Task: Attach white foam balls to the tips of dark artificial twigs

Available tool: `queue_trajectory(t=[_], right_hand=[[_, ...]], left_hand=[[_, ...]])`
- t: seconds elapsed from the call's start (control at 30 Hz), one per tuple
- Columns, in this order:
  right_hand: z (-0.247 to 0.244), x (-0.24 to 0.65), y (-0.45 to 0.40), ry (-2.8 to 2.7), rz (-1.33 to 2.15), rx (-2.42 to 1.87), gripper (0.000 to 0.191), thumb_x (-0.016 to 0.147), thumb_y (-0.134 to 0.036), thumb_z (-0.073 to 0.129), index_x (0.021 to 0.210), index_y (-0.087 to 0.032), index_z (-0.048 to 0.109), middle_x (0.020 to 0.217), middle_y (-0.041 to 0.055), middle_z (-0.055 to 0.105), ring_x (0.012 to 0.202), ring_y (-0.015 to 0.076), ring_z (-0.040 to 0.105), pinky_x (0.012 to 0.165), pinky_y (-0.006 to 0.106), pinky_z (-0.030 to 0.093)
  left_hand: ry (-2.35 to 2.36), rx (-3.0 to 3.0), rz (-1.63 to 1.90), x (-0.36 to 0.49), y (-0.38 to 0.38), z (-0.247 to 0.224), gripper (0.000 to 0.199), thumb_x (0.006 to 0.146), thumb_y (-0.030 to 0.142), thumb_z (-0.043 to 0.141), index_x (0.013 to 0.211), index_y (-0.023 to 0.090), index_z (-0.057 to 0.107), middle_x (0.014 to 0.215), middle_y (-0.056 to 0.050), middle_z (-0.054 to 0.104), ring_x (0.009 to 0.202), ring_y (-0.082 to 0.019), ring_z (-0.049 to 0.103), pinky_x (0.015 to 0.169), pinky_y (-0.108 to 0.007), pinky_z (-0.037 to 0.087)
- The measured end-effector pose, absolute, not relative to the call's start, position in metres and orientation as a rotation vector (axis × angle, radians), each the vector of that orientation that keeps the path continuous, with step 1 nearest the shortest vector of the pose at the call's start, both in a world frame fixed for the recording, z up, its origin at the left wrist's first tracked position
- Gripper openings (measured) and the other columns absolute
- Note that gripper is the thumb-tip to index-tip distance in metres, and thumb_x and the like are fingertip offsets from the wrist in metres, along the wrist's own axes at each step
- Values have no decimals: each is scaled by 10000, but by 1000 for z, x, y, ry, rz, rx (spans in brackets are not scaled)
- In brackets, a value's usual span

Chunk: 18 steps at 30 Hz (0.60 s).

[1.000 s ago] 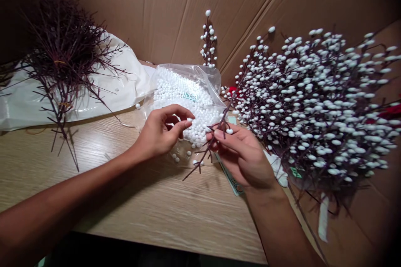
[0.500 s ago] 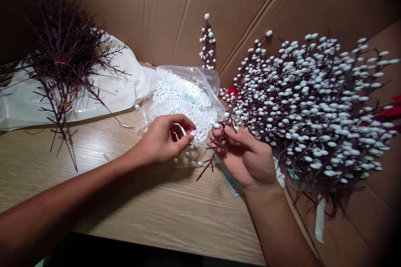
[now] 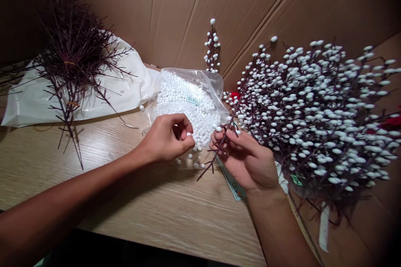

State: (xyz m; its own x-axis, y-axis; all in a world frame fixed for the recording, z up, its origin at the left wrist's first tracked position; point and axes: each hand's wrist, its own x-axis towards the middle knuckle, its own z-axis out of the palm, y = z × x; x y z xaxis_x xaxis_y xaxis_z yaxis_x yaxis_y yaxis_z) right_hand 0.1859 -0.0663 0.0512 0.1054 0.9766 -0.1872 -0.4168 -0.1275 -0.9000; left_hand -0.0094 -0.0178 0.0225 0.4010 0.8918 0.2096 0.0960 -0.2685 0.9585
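My left hand (image 3: pixel 171 137) is closed in a pinch, with a small white foam bead (image 3: pixel 189 134) at its fingertips. It is over the front of a clear plastic bag (image 3: pixel 216 87) full of white beads. Between the thumb and fingers of my right hand (image 3: pixel 247 156) is a dark brown artificial twig (image 3: pixel 216 156), slanting down to the left. A couple of white beads sit on the twig near my fingers, while its lower forks are bare. Right of that hand stands a dense bunch of white-berried branches (image 3: pixel 313 112).
Bare dark twigs (image 3: pixel 72 50) lie bundled on a white plastic sheet (image 3: pixel 131 79) at the left. Behind, cardboard (image 3: pixel 181 16) rises as a wall, with one beaded sprig (image 3: pixel 212 48) against it. Loose beads and a printed card (image 3: pixel 233 185) lie on the wooden table (image 3: pixel 150 208).
The thumb and fingers of my left hand have closed together on the bead. My right hand keeps hold of the twig. The whole view has shifted slightly.
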Motion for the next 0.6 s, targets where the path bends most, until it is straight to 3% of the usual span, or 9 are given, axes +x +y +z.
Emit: queue_trajectory(t=[0.2, 0.6], right_hand=[[49, 185, -66, -714, 1402, -1096, 230, 641, -249, 913, 818, -168, 791, 774, 30, 702, 748, 126, 640, 674, 202, 576], [51, 185, -65, -730, 1376, -1118, 233, 643, -251, 911, 819, -161, 788, 791, 34, 688, 730, 118, 619, 672, 196, 567]], left_hand=[[951, 1662, 1106, -12, -18, 28, 218, 643, 91, 622, 849, 161, 633, 549, 90, 453, 522, -70, 419, 505, -211, 343], [966, 1682, 1344, -17, -23, 33, 563, 707, 105, 654, 1266, 174, 671, 626, 71, 586, 482, -71, 497, 511, -198, 456]])
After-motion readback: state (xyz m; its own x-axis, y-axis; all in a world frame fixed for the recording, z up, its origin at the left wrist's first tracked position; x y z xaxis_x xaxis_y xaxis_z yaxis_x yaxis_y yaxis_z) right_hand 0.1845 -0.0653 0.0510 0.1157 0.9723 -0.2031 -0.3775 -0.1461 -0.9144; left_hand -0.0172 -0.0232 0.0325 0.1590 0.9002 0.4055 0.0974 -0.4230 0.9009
